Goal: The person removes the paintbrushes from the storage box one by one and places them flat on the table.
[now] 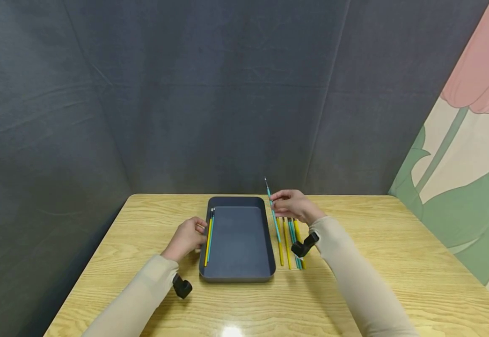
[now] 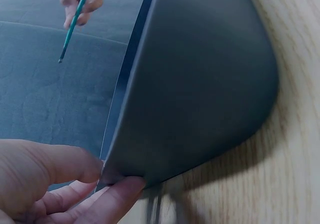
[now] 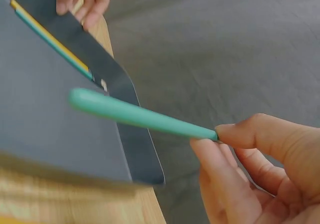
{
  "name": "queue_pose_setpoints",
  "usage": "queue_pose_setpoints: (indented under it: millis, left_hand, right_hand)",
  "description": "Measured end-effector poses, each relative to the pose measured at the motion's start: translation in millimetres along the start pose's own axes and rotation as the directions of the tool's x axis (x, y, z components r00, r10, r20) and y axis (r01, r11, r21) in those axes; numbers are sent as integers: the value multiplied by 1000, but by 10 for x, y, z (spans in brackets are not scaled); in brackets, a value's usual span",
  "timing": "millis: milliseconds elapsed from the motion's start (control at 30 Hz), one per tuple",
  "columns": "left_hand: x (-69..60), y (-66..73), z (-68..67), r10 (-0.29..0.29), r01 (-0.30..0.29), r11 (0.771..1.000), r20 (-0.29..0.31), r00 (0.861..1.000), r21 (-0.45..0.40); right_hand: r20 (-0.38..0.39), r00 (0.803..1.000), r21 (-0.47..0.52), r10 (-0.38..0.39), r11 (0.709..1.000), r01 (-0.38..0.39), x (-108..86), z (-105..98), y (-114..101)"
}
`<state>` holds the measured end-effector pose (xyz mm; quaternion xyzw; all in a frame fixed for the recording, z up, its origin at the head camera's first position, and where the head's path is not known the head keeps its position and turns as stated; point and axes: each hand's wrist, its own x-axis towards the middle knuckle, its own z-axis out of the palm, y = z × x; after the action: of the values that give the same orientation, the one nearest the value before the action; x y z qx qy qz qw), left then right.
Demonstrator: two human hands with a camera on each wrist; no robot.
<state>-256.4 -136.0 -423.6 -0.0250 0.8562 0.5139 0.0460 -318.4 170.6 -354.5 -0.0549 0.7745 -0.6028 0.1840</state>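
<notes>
As right hand (image 1: 293,206) pinches, teal brush (image 3: 142,117) between fingertips (image 3: 206,151)

Two brushes (image 1: 208,238) lie in the tray (image 1: 237,243) at left, other brushes (image 1: 287,243) on the table (image 1: 396,262) to its right.

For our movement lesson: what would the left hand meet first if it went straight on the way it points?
The tray comes first: the left hand pinches its side. Just beyond, the yellow brush seems next, though depth is hard to judge.
</notes>
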Motion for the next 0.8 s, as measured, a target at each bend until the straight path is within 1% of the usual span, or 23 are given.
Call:
queue_pose_setpoints:
  millis: [167, 367, 567, 800]
  left_hand:
    - [8, -6, -1, 7, -7, 1000, -1, 1000, -8]
    - [5, -5, 1, 5, -5, 1000, -2, 1000, -3]
    - [5, -10, 2, 2, -2, 1000, -3, 1000, -1]
    - [0, -7, 4, 7, -7, 1000, -10, 1000, -6]
  right_hand:
    - [5, 1000, -5, -16, 1000, 16, -58, -221, 152]
    - [6, 1000, -16, -11, 1000, 11, -132, -413, 354]
    - [-17, 1000, -23, 25, 999, -25, -175, -582, 526]
    - [-72, 993, -20, 91, 995, -93, -179, -668, 684]
